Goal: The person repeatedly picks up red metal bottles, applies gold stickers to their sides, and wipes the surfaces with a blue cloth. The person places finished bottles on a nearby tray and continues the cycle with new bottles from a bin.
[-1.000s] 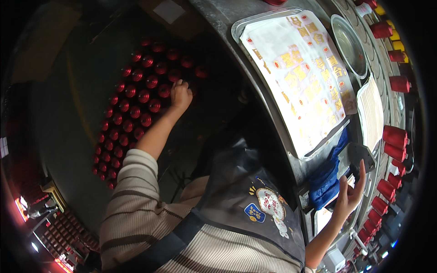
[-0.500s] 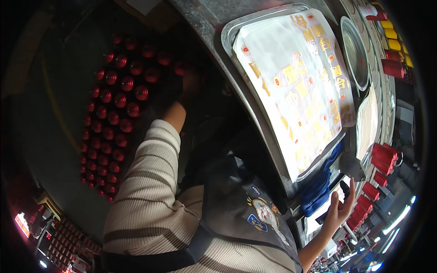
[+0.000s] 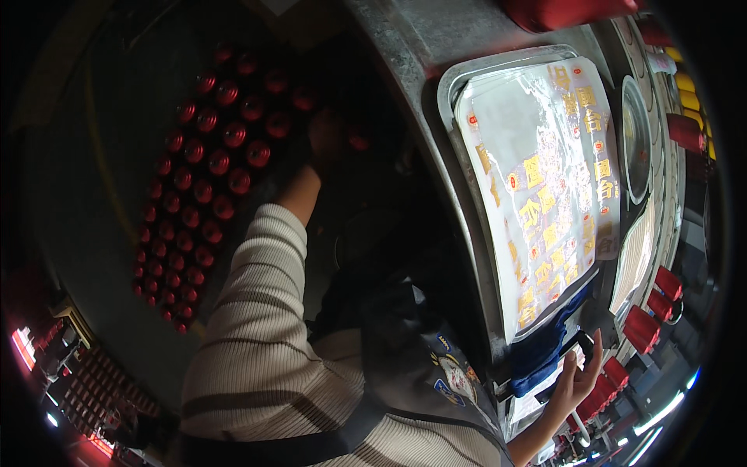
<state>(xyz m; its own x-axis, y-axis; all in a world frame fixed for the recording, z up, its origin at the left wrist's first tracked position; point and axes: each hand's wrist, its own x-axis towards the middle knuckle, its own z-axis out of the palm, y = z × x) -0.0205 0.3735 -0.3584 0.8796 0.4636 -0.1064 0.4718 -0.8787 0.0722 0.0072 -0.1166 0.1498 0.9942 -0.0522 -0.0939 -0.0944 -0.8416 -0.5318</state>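
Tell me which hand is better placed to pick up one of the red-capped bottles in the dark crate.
Left. The left hand reaches down to the red-capped bottles in the dark crate; the right hand rests at the counter edge beside the blue cloth.

Metal counter (image 3: 424, 93) — bearing a seemingly film-covered tray (image 3: 537, 194).

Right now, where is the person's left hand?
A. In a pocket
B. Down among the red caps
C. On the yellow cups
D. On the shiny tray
B. The left hand reaches down to the red caps, packed in rows in the dark low on the left, well away from the tray.
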